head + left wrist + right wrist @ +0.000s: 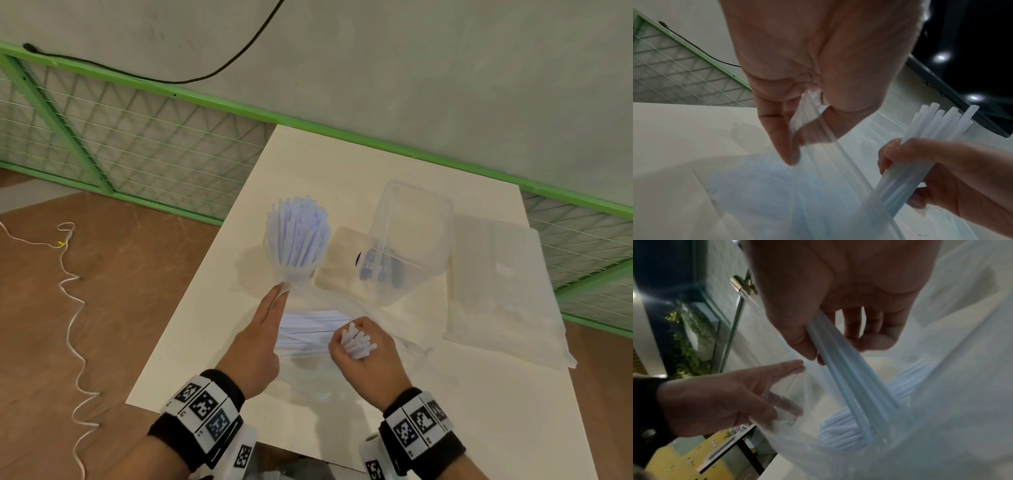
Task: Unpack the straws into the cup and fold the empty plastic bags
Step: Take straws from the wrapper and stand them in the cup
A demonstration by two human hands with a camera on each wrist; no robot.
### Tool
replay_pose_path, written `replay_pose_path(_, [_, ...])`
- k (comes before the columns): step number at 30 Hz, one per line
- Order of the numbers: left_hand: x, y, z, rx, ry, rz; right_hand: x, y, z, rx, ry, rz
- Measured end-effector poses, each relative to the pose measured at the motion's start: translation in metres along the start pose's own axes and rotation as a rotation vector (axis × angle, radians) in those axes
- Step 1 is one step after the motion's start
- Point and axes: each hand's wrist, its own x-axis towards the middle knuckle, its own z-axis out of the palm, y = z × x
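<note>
On the counter [342, 164], near its front edge, my right hand [366, 356] is closed in a fist around a bundle of straws [356, 342], their ends projecting upward from the grip. The lower ends of this bundle reach into the open plastic bag [777, 186], where more straws [308, 329] lie loose. My left hand [260, 339] pinches the bag's rim between thumb and extended fingers and holds the mouth open.

Status of the task, as judged from these views:
- The cup [291, 270] stands just beyond my left fingertips and already carries a dense upright load of straws.
- One bag is partly emptied; the gripped bundle has yet to go into the cup, and the loose straws follow after it.
- A flat stack of plastic packs [503, 291] lies at the right side of the counter; whether these are full or empty cannot be determined.
- A clear container [411, 240] stands between the cup and that stack.
- No folded bag is identifiable. Folding appears to be outstanding.
</note>
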Motion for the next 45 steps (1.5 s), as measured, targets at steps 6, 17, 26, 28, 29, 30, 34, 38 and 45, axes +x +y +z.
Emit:
replay_pose_path(6, [0.001, -0.001, -0.001, 0.013, -0.021, 0.007, 0.022, -0.045, -0.040, 0.047, -0.054, -0.081])
replay_pose_path(17, [-0.003, 0.002, -0.004, 0.009, -0.018, 0.068, 0.116, -0.148, -0.079, 0.067, -0.031, -0.313])
replay_pose_path(26, [-0.001, -0.002, -0.002, 0.023, -0.029, 0.062, 0.157, -0.133, -0.041, -0.186, -0.263, -0.315])
replay_pose_path(28, [-0.001, -0.003, -0.002, 0.016, -0.021, 0.065, 0.162, -0.121, -0.029, -0.307, -0.314, -0.336])
replay_pose_path(29, [-0.001, -0.003, -0.002, 0.012, -0.018, 0.064, 0.162, -0.117, -0.028, -0.355, -0.317, -0.312])
replay_pose_path(30, [-0.001, -0.003, -0.002, 0.005, -0.014, 0.060, 0.161, -0.114, -0.030, -0.357, -0.300, -0.283])
replay_pose_path(34, [-0.002, -0.005, -0.001, -0.019, 0.000, 0.050, 0.138, -0.112, -0.044, -0.089, -0.018, -0.423])
replay_pose_path(38, [-0.001, -0.006, 0.000, 0.003, 0.004, 0.050, 0.116, -0.104, -0.024, -0.154, 0.114, -0.561])
replay_pose_path(45, [0.001, -0.007, 0.001, 0.021, 0.005, 0.048, 0.124, -0.086, 0.013, -0.479, 0.006, -0.633])
